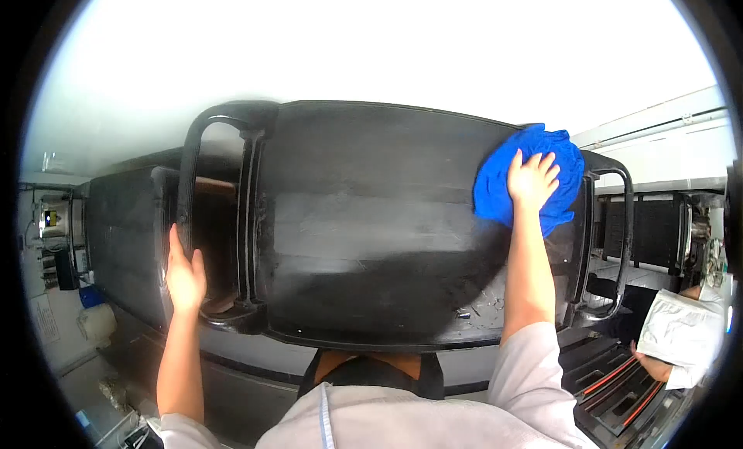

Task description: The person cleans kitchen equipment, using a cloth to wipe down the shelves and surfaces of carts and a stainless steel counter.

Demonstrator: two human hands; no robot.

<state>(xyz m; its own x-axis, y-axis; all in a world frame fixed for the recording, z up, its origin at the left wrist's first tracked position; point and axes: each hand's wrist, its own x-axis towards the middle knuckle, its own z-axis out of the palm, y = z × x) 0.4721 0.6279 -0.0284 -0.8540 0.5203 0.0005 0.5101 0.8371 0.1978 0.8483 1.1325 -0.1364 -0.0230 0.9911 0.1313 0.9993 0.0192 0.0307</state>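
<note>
A black panel with a raised rim lies in front of me, with a looped black handle on its left end and another on its right. My right hand is spread flat on a crumpled blue cloth, pressing it on the panel's upper right part. Beside the left handle is my left hand, its fingers stretched out and thumb apart, nothing held in it. Small pale bits lie on the panel's lower right surface.
Another black panel stands at the left. At the right edge, a person's hand holds a white bundle, near black trays with orange strips. A white wall rises behind the panel.
</note>
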